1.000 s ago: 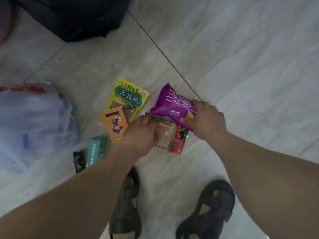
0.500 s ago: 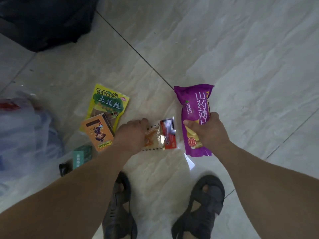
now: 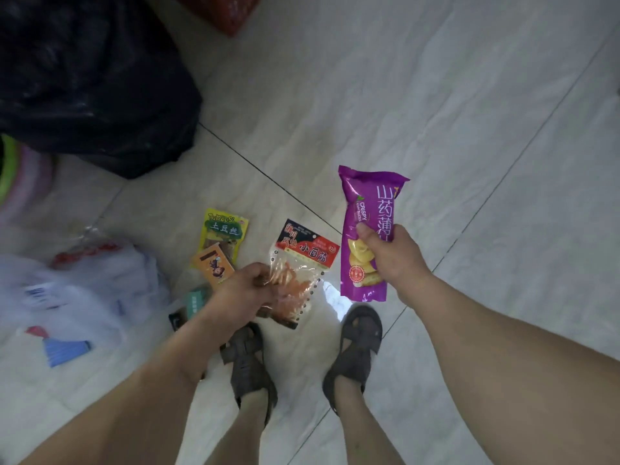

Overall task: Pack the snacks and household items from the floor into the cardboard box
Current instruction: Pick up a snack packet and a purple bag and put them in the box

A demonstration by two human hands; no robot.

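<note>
Head view. Right hand (image 3: 391,260) raised off the floor (image 3: 436,95), fingers and thumb wrapped round the middle of a purple snack bag (image 3: 364,209), bag upright, printed face toward the camera. Left hand (image 3: 245,290) just left of it and lower, pinching the edge of a clear packet with a red and black header (image 3: 303,260); packet tilted, header up and to the right, orange contents next to the fingers.

Beyond the left hand, flat on the floor: yellow and green packet (image 3: 223,229), small orange packet (image 3: 212,265) overlapping its lower end. Just left of the left wrist: small teal box (image 3: 196,298), a dark item (image 3: 176,318) touching it, kind not readable.

Further left of the left hand: crumpled white plastic bag (image 3: 84,297). Far beyond it: black plastic bag (image 3: 94,78). Below both hands: two feet in dark sandals (image 3: 359,347). Cardboard box out of frame.
</note>
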